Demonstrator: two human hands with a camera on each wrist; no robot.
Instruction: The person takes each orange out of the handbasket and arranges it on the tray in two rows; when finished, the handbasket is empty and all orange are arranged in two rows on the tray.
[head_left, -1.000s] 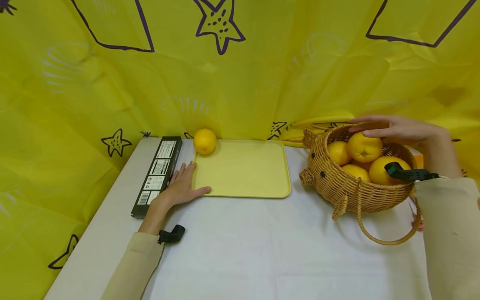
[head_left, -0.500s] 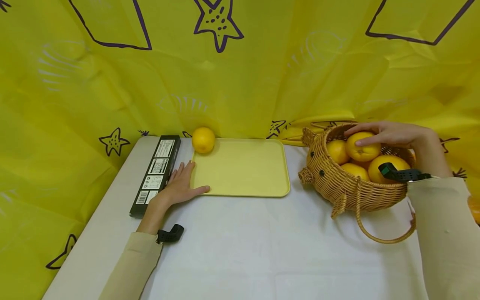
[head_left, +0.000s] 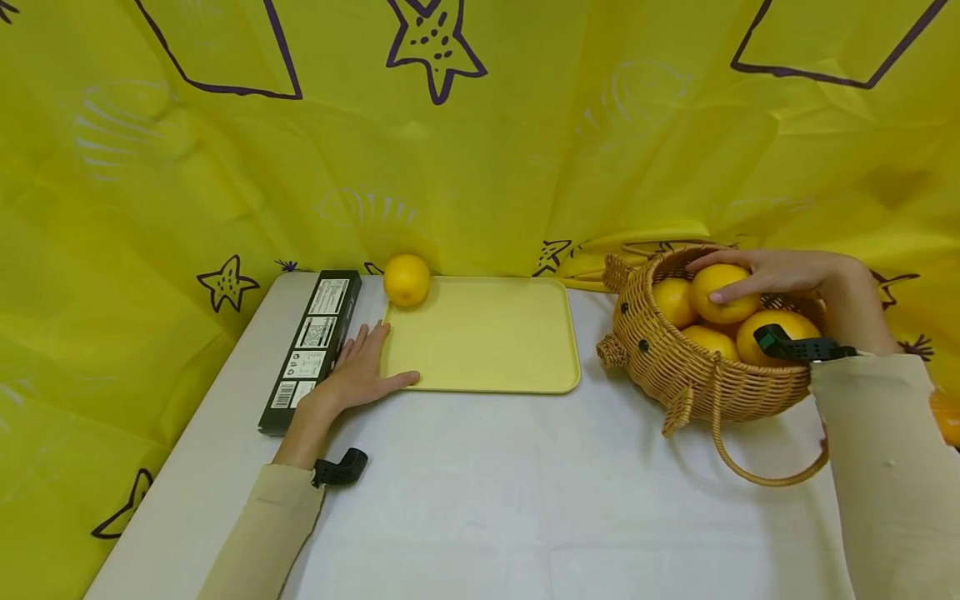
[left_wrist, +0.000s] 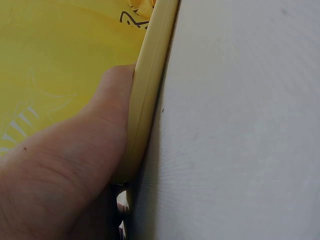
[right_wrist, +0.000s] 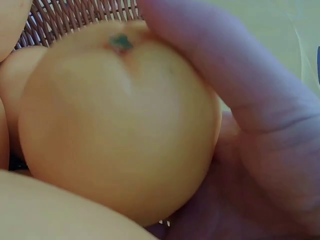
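Observation:
My right hand (head_left: 787,273) grips the top orange (head_left: 722,293) in a pig-shaped wicker basket (head_left: 693,387). In the right wrist view the thumb lies along the upper side of that orange (right_wrist: 120,120), near its green stem mark, and the other fingers are partly hidden behind it. My left hand (head_left: 362,372) rests with spread, straight fingers at the near left corner of a pale yellow tray (head_left: 480,337). Its thumb lies over the tray's edge (left_wrist: 146,95) in the left wrist view. Another orange (head_left: 407,281) sits on the tray's far left corner.
Several more oranges (head_left: 675,302) fill the basket, whose handle (head_left: 772,482) hangs down in front. A long dark box (head_left: 311,354) with white labels lies left of the tray. Behind the white table (head_left: 480,492) hangs a yellow curtain (head_left: 495,158) with sea drawings.
My right hand has come down from above the basket and closed its fingers and thumb around the top orange. The left hand and tray have stayed in place.

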